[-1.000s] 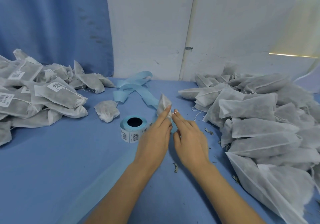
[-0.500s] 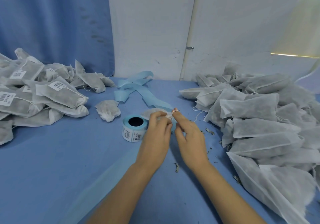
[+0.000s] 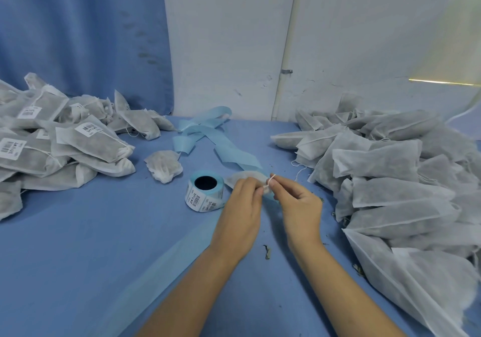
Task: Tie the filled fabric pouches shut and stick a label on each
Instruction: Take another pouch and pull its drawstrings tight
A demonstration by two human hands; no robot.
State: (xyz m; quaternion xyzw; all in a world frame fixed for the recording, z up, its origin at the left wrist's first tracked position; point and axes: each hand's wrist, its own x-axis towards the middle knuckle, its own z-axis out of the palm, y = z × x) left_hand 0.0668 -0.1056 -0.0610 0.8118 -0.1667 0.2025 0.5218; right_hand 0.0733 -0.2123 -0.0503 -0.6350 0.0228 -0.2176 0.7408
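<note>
Here, in the head view, the left hand (image 3: pixel 242 202) had its grip curled round the gathered neck of a small pouch (image 3: pixel 240 177), at the middle of the blue table (image 3: pixel 78 245), just right of the label roll (image 3: pixel 205 193). The right hand (image 3: pixel 299 202) pinched the white string (image 3: pixel 269 181) at that neck, its grip narrow. A labelled pile (image 3: pixel 65 149) lay at left, an unlabelled heap (image 3: pixel 390 180) at right, and a loose backing strip (image 3: pixel 208 133) behind the roll.

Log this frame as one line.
step: tying pouch | left hand: holds pouch | right hand: pinches string | label roll: beside left hand | labelled pile: left | unlabelled pile: right
</note>
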